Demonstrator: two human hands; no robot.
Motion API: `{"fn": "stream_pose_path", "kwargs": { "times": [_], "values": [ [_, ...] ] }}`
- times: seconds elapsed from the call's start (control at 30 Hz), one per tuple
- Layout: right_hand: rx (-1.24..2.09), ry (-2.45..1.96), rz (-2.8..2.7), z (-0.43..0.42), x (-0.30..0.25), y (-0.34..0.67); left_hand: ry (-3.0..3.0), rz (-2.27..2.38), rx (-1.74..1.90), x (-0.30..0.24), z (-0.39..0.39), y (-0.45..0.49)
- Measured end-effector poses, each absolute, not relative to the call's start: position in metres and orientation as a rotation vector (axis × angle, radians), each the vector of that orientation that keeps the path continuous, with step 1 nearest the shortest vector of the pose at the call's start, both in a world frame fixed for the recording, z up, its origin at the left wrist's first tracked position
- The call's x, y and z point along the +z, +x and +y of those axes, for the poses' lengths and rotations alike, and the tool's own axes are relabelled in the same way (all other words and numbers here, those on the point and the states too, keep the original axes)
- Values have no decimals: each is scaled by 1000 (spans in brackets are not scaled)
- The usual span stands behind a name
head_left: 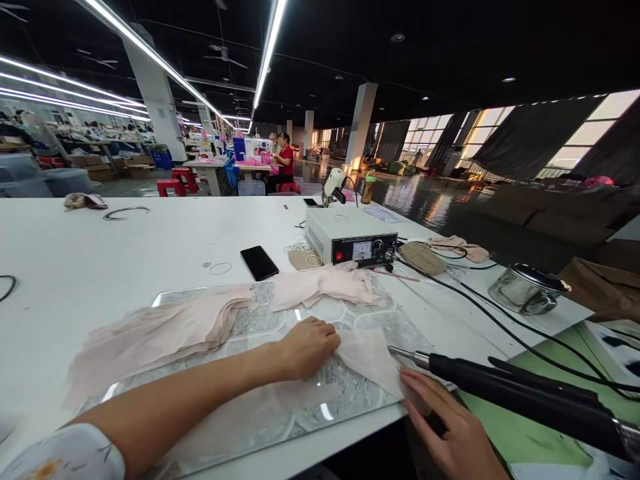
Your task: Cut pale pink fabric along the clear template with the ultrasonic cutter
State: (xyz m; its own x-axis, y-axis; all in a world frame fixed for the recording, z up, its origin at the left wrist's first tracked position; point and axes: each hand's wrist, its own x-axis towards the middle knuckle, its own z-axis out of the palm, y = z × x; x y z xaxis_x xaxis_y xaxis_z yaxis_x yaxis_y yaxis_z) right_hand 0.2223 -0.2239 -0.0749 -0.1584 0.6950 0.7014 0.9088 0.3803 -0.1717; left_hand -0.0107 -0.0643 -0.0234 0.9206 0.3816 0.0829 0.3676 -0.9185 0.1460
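A small pale pink fabric piece (pixel 367 360) lies stretched between my two hands over a clear glass board (pixel 360 400). My left hand (pixel 310 347) is curled closed on its left end. With the fingers of my right hand (pixel 447 417), I pinch its right corner at the board's edge. A black pen-like tool (pixel 500 383) reaches in from the right, above my right hand. Its metal tip (pixel 407 355) touches or nearly touches the fabric's right edge. What holds the tool is not visible. Another pale strip (pixel 260 413) lies under my left forearm.
Stacked fabric strips (pixel 175 327) and a second pile (pixel 325 287) lie behind my hands. Beyond stand a control box (pixel 350 233) with cables, a phone (pixel 259 263) and a lidded glass jar (pixel 527 290). A person in red (pixel 285 163) sits at a distant sewing table.
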Motion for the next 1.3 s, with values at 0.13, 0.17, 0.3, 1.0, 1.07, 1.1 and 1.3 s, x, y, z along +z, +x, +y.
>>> {"fn": "stream_pose_path", "kwargs": {
  "times": [0.13, 0.17, 0.3, 1.0, 1.07, 1.1, 1.3],
  "values": [
    [-374, -1396, -1887, -207, -68, 200, 2841, 640, 207, 2, -67, -8],
    [-347, -1381, -1881, -201, -66, 195, 2812, 657, 225, 10, -67, -7],
    [-214, -1319, -1875, -182, -56, 190, 2694, 772, 309, 44, -66, -18],
    [1232, -1203, -1922, -139, -10, 142, 2442, 986, 136, 71, -62, -145],
    [1167, -1185, -1950, -133, -14, 137, 2437, 1012, 155, 66, -61, -151],
    [1098, -1174, -1960, -128, -16, 135, 2440, 1038, 185, 67, -61, -153],
    [473, -1003, -1993, -103, -31, 134, 2505, 1161, 421, 69, -86, -178]
  ]
}}
